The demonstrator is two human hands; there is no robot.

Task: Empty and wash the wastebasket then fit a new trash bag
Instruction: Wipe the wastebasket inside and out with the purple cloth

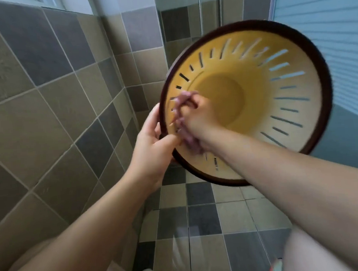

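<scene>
**Both hands on the wastebasket, scrubbing inside**

I had the wastebasket (255, 102) up off the floor and tipped on its side, its mouth turned toward me, so I looked straight down the yellow slotted wall to the round bottom. The dark rim ran around it, in front of the tiled wall (47, 100) and above the checkered floor (209, 216).

My left hand (153, 145) gripped the rim at its near-left edge: fingers curled round the outside, thumb pressed over onto the inner lip.

My right hand (193, 118) reached in through the mouth, fingers curled around a pinkish thing (183, 122) against the inner wall just beside the rim. That thing was smeared by motion blur; I could not tell what it was, only that it showed above and below my fist. My fingertips were lost in the same blur.

My right forearm covered the lower right part of the rim. The basket's outside and base were turned away, out of sight. Light showed through the slots on the far side, where a pale blue slatted panel (324, 34) stood behind it.
</scene>
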